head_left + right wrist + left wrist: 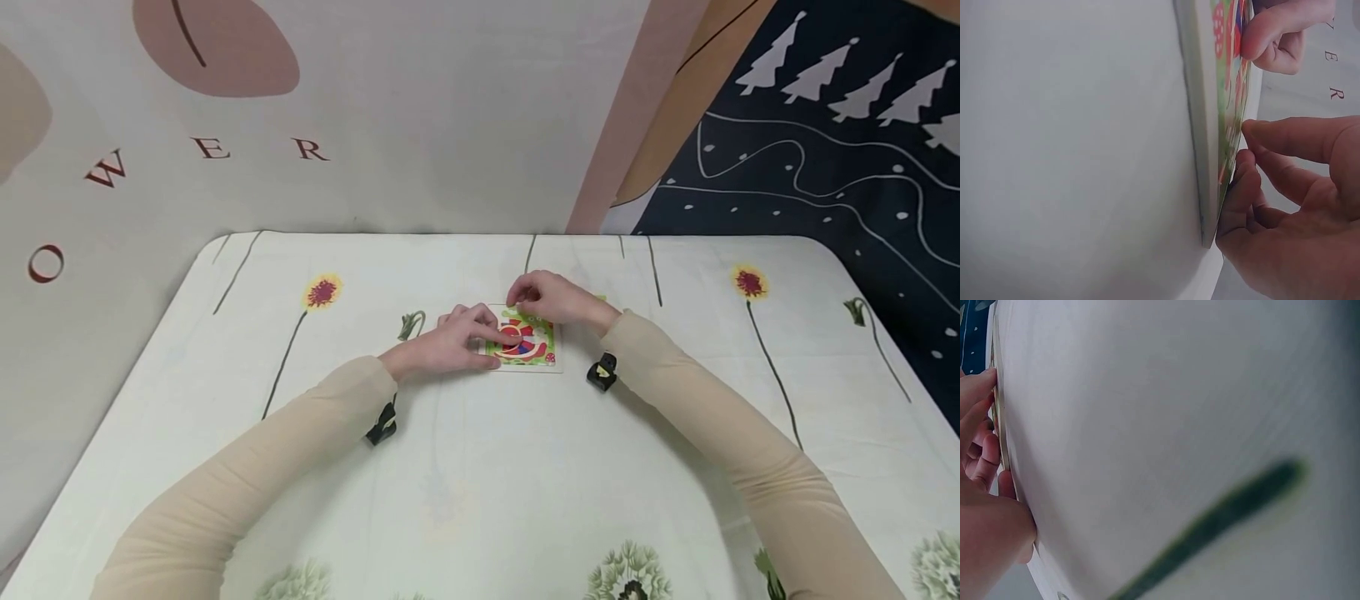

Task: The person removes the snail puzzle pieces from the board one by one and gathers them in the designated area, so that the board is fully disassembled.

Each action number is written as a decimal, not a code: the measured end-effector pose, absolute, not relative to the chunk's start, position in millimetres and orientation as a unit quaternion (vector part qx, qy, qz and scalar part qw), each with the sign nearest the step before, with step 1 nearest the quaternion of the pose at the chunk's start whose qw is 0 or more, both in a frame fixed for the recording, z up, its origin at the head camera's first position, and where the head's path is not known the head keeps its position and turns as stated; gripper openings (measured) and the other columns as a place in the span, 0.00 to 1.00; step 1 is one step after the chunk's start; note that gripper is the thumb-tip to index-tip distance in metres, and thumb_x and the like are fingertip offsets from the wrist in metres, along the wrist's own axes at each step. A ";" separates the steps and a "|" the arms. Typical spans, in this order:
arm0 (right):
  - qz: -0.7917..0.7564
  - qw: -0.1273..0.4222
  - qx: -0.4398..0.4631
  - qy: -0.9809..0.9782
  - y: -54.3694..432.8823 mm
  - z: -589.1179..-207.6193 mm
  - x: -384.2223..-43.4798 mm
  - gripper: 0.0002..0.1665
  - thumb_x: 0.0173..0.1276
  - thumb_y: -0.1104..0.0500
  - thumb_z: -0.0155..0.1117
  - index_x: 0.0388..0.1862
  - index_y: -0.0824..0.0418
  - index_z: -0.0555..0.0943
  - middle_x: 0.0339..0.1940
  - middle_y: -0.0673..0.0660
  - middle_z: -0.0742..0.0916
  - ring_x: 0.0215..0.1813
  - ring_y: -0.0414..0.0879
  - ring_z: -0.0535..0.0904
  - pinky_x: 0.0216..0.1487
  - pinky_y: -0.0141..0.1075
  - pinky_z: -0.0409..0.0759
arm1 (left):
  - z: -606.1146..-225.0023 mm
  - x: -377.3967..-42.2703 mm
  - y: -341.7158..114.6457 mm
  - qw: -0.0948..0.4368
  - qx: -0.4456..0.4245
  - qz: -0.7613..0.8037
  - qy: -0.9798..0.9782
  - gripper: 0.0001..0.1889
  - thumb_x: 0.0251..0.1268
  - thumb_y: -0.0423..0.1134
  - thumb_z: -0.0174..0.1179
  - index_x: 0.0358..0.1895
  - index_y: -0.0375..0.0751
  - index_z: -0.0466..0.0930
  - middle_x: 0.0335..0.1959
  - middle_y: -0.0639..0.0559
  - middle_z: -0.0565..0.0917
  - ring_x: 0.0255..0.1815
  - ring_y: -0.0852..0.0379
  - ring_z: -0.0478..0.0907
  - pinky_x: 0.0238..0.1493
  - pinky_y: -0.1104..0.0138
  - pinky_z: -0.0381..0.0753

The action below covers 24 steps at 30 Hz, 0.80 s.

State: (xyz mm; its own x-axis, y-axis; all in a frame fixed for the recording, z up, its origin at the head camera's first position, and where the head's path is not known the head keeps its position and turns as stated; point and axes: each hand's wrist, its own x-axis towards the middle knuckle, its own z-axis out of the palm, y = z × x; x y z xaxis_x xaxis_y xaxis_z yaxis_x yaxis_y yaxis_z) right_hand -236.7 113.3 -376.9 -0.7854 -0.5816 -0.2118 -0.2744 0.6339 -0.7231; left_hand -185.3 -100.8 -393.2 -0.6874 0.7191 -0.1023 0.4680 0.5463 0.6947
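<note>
A small flat picture board lies on the table, printed in red, green, white and blue, with a pale border. From its left side reaches my left hand, its straight index finger resting on the picture and its thumb by the lower edge. My right hand is over the far edge with bent fingers. The right wrist view shows the board edge-on, and the thumb and fingertips of the right hand close together at its surface. I cannot tell whether a piece is between them.
A white cloth with printed flowers and stems covers the table. Something small and yellow-green peeks out behind the right wrist. Black wrist cameras are strapped under both sleeves. Behind the table hangs a printed curtain.
</note>
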 end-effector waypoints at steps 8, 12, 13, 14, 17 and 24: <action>-0.359 0.228 -0.251 0.870 114.4 -379.9 -237.2 0.11 0.67 0.73 0.55 0.46 0.67 0.78 0.45 0.60 0.80 0.45 0.51 0.71 0.50 0.41 0.69 | -394.0 -185.4 -101.0 0.195 0.341 0.327 0.860 0.22 0.61 0.40 0.66 0.60 0.49 0.80 0.49 0.52 0.69 0.48 0.49 0.59 0.52 0.52 0.53; -0.369 0.229 -0.255 0.864 115.7 -381.1 -237.2 0.13 0.65 0.75 0.55 0.46 0.67 0.77 0.44 0.60 0.79 0.44 0.52 0.70 0.48 0.40 0.68 | -393.4 -185.0 -101.0 0.194 0.342 0.327 0.859 0.22 0.61 0.40 0.66 0.60 0.49 0.80 0.50 0.52 0.69 0.48 0.49 0.59 0.52 0.53 0.53; -0.371 0.228 -0.256 0.863 116.0 -381.3 -237.1 0.13 0.64 0.75 0.55 0.47 0.68 0.77 0.44 0.60 0.79 0.44 0.52 0.70 0.48 0.39 0.68 | -393.2 -184.8 -100.9 0.193 0.343 0.326 0.860 0.22 0.61 0.40 0.66 0.60 0.49 0.80 0.49 0.52 0.69 0.48 0.49 0.59 0.52 0.53 0.53; -0.372 0.227 -0.259 0.862 116.4 -381.7 -237.2 0.14 0.63 0.76 0.54 0.47 0.68 0.77 0.44 0.60 0.79 0.44 0.52 0.69 0.48 0.39 0.68 | -393.0 -184.7 -101.0 0.193 0.343 0.326 0.860 0.22 0.61 0.40 0.66 0.60 0.49 0.80 0.49 0.52 0.69 0.48 0.49 0.59 0.52 0.53 0.53; -0.375 0.226 -0.269 0.858 117.9 -382.0 -237.2 0.16 0.62 0.77 0.54 0.48 0.69 0.76 0.44 0.61 0.78 0.45 0.52 0.69 0.49 0.39 0.68 | -392.2 -184.1 -100.6 0.192 0.343 0.327 0.859 0.22 0.61 0.40 0.66 0.60 0.48 0.80 0.49 0.51 0.69 0.48 0.49 0.59 0.51 0.53 0.53; -0.385 0.240 -0.279 0.846 121.7 -380.3 -237.1 0.22 0.58 0.80 0.53 0.51 0.69 0.74 0.46 0.61 0.77 0.47 0.53 0.69 0.50 0.39 0.68 | -391.2 -184.2 -100.3 0.194 0.340 0.321 0.863 0.22 0.61 0.40 0.66 0.61 0.48 0.79 0.50 0.51 0.69 0.49 0.49 0.59 0.51 0.54 0.53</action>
